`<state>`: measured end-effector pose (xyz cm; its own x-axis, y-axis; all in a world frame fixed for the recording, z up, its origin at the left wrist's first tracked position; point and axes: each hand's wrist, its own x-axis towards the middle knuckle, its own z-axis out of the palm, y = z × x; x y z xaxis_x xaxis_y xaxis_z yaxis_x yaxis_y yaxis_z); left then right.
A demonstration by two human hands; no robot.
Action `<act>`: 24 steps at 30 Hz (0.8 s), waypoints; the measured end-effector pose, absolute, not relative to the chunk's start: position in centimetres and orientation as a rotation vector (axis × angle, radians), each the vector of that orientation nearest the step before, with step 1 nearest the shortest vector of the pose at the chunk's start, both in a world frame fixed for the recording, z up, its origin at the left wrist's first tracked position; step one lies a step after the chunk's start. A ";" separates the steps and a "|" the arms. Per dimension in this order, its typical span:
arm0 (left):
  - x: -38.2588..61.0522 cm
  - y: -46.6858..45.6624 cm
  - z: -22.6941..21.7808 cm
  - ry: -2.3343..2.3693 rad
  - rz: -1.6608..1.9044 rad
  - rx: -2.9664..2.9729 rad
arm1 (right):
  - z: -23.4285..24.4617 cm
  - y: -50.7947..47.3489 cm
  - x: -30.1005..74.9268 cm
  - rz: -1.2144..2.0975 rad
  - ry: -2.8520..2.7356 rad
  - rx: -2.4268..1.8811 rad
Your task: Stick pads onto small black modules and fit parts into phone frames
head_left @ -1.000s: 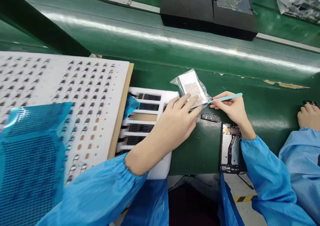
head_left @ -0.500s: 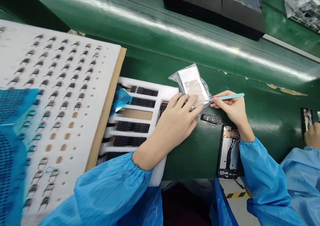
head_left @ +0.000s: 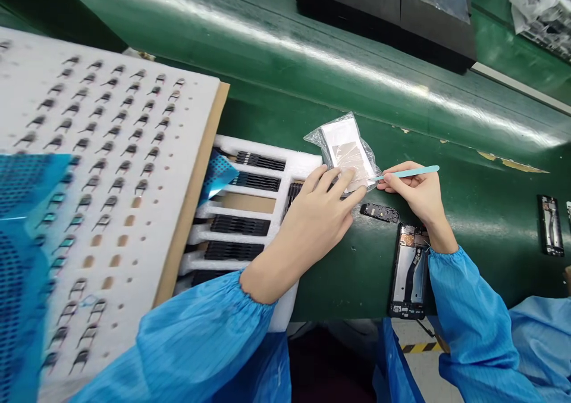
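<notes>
1. Green workbench (head_left: 357, 278) is seen, with a clear plastic bag (head_left: 345, 153) lying near the centre of the frame.
2. Bag is pressed down by the spread left hand (head_left: 312, 233).
3. Teal tweezers (head_left: 413, 172) are pinched in the right hand (head_left: 414, 194), their tips at the bag's edge.

- I see a raised green conveyor belt (head_left: 285, 52) running across the back, curving down toward the bench
- long white glare from overhead lights (head_left: 357, 68) along that belt
- steel edge strip (head_left: 513, 84) along the far right of the belt
- two black fixture blocks (head_left: 383, 10) at top centre, on the far side, with shiny sheets on top
- heap of clear plastic wrap (head_left: 535, 10) in the top right corner
- worn tan tape scraps (head_left: 513, 162) stuck on the green bench surface (head_left: 491, 284)
- pale floor (head_left: 423, 367) visible below the bench edge
- yellow-and-black hazard tape (head_left: 422, 347) on that floor
</notes>
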<state>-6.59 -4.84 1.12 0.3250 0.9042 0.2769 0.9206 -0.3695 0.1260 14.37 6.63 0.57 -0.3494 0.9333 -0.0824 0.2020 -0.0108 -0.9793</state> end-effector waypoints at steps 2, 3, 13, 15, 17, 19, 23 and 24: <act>-6.6 -4.9 1.1 -1.725 -0.463 -2.504 | 0.5 6.6 14.3 1.408 -1.610 -1.197; -6.6 -4.9 1.1 -1.722 -0.460 -2.499 | 0.5 6.6 14.3 1.405 -1.611 -1.197; -6.7 -4.8 1.1 -1.738 -0.442 -2.508 | 0.5 6.9 14.6 1.468 -1.614 -1.178; -6.7 -4.8 1.1 -1.744 -0.442 -2.511 | 0.6 6.8 14.6 1.469 -1.614 -1.180; -6.7 -4.8 1.1 -1.748 -0.447 -2.515 | 0.6 6.8 14.5 1.449 -1.610 -1.186; -6.6 -4.8 1.1 -1.751 -0.449 -2.516 | 0.7 6.8 14.3 1.427 -1.609 -1.187; -6.6 -4.8 1.1 -1.742 -0.433 -2.514 | 0.8 6.9 14.3 1.435 -1.625 -1.184; -6.6 -4.8 1.1 -1.740 -0.428 -2.512 | 0.9 6.9 14.3 1.442 -1.627 -1.186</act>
